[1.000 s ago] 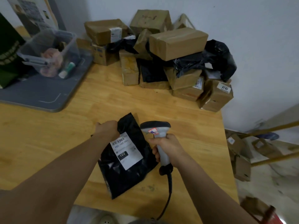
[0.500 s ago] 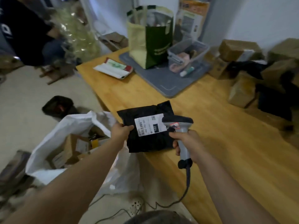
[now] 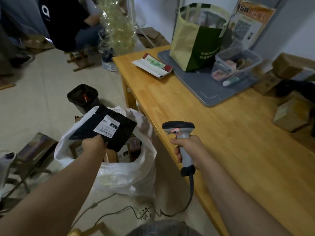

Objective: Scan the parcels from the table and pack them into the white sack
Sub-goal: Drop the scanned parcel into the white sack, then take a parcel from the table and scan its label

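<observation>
Left hand holds black parcel over box-filled white sack.

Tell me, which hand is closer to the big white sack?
Left. The left hand holds the black parcel right above the open mouth of the white sack. The right hand grips the scanner off to one side, by the table edge.

The white label on the black parcel reads upside down: "102" in white on a black box, beside a digit line like "102 102 001". At one o'clock, pale Chinese characters on the green bag and the poster with its QR code are too blurred to read, as is the sticker on the scanner.
</observation>
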Action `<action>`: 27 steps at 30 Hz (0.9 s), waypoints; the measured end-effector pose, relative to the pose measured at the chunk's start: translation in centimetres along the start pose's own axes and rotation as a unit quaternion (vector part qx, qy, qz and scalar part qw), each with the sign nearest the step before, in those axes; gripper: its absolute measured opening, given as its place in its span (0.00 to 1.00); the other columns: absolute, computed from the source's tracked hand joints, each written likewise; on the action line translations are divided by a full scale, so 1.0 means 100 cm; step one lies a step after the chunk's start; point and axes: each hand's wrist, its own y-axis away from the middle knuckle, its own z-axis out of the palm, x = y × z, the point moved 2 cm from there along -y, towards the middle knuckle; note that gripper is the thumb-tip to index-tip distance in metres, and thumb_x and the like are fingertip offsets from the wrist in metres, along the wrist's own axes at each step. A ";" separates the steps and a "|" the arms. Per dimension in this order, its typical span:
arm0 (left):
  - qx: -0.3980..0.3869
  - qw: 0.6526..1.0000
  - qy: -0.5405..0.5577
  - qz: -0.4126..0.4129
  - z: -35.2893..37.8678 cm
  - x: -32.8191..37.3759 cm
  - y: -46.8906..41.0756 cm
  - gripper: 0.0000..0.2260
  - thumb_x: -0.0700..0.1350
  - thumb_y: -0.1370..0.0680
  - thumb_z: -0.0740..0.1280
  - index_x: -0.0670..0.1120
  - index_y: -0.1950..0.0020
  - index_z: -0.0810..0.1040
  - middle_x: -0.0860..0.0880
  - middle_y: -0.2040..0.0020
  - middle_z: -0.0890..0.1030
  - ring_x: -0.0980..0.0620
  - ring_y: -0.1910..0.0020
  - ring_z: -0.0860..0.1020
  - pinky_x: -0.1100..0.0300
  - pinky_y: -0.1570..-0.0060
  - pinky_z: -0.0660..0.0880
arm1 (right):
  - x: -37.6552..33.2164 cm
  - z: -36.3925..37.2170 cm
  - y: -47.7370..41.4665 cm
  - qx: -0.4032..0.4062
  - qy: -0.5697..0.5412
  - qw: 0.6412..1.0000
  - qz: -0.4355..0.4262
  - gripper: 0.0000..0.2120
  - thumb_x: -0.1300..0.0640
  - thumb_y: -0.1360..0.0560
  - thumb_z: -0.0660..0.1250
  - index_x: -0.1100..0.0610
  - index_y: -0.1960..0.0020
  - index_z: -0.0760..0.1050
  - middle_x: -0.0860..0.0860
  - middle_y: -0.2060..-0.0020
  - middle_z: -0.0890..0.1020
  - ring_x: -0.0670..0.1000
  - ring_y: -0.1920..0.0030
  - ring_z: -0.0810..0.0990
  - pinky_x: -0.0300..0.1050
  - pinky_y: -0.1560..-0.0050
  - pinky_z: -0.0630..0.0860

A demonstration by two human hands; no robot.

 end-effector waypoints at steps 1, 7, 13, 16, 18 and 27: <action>-0.011 1.000 0.003 -0.012 0.008 -0.001 0.000 0.18 0.40 0.21 0.63 0.38 0.32 0.70 0.40 0.33 0.74 0.42 0.37 0.76 0.54 0.46 0.76 | 0.001 -0.003 0.000 0.006 -0.004 1.000 0.001 0.08 0.62 0.28 0.72 0.62 0.62 0.74 0.56 0.77 0.74 0.52 0.80 0.71 0.40 0.77 0.70; -0.089 0.975 -0.179 0.091 0.086 -0.009 0.056 0.09 0.43 0.22 0.66 0.38 0.46 0.74 0.40 0.50 0.78 0.38 0.46 0.77 0.48 0.48 0.76 | 0.009 -0.038 0.007 0.062 -0.066 0.996 0.001 0.08 0.62 0.27 0.72 0.63 0.60 0.73 0.57 0.76 0.74 0.52 0.81 0.70 0.41 0.77 0.69; -0.252 0.837 -0.340 0.348 0.205 -0.030 0.172 0.27 0.46 0.21 0.64 0.44 0.24 0.60 0.45 0.29 0.69 0.44 0.32 0.70 0.54 0.45 0.71 | 0.030 -0.118 0.034 0.182 -0.189 0.965 -0.020 0.08 0.63 0.29 0.72 0.63 0.62 0.74 0.56 0.77 0.74 0.52 0.80 0.71 0.41 0.77 0.69; -0.330 0.756 -0.368 0.428 0.256 -0.053 0.240 0.27 0.45 0.22 0.65 0.44 0.24 0.61 0.43 0.29 0.70 0.45 0.32 0.70 0.53 0.39 0.70 | 0.045 -0.171 0.057 0.254 -0.255 0.933 -0.026 0.07 0.63 0.29 0.72 0.63 0.61 0.74 0.55 0.77 0.75 0.52 0.80 0.72 0.41 0.77 0.70; -0.383 0.710 -0.376 0.456 0.287 -0.069 0.285 0.27 0.44 0.22 0.65 0.43 0.25 0.62 0.43 0.30 0.71 0.46 0.33 0.71 0.55 0.39 0.69 | 0.054 -0.207 0.075 0.304 -0.289 0.907 -0.037 0.06 0.64 0.30 0.71 0.63 0.61 0.74 0.55 0.78 0.75 0.51 0.80 0.71 0.41 0.77 0.70; -0.549 0.735 -0.292 0.268 0.415 -0.119 0.486 0.26 0.58 0.23 0.66 0.43 0.31 0.71 0.44 0.38 0.76 0.43 0.41 0.76 0.51 0.40 0.74 | 0.066 -0.353 0.153 0.408 -0.443 0.785 -0.145 0.08 0.66 0.28 0.69 0.62 0.63 0.71 0.54 0.79 0.73 0.51 0.81 0.70 0.41 0.77 0.69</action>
